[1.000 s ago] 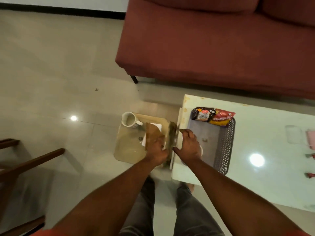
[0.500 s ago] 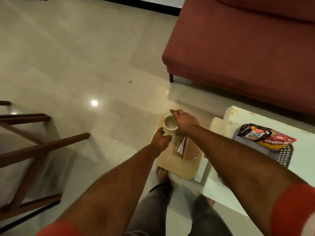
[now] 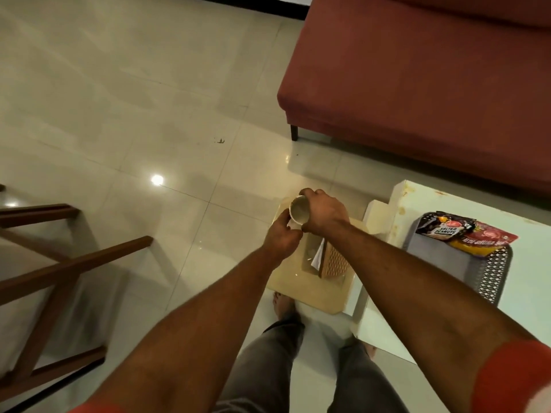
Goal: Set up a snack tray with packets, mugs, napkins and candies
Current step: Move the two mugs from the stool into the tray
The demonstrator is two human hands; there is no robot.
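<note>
Mug at centre frame sits gripped by my right hand, left hand seemingly pinching its handle; tilting could spill anything inside.

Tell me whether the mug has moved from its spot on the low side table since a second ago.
Yes. The mug is off the low side table top, tipped in the right hand above its far corner.

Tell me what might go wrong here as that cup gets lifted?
1. The small pale mug is tilted between right hand and left hand; a loose grip could drop it onto the tiled floor.
2. The wooden napkin holder stands under the right forearm, so it might get knocked over.
</note>
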